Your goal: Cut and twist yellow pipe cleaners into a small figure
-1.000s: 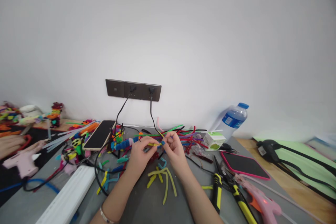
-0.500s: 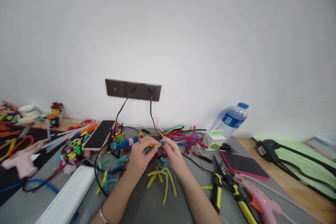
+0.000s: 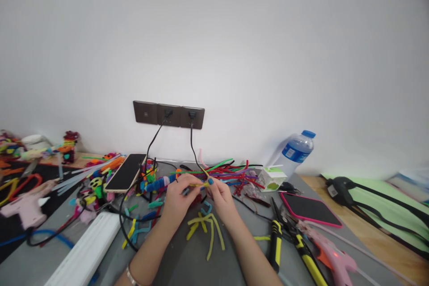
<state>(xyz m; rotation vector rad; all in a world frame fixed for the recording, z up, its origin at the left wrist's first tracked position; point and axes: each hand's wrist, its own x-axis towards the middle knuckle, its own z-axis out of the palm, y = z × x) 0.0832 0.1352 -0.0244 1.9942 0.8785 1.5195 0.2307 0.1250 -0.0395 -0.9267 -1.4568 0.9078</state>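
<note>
Yellow strip (image 3: 204,184) pinched between left hand (image 3: 181,194) and right hand (image 3: 220,195), fingers curled, both angled inward, nearly meeting over the table (image 3: 182,263). Strip slender, partly hidden by fingers; its full length unclear.

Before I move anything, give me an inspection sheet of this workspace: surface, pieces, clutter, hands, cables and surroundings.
Surface: grey table, crowded.
Pieces: one yellow strip held up; more yellow strips on the table, nearer the wearer.
Clutter: pliers, pink-edged phone, box and bottle to the right; another phone and a white bar to the left.
Hands: left hand and right hand both pinch the held strip.
Cables: two black cables run from the sockets down to the table.
Surroundings: white wall behind; glue gun at right, red light showing; black strap on a green sheet farther right.
</note>
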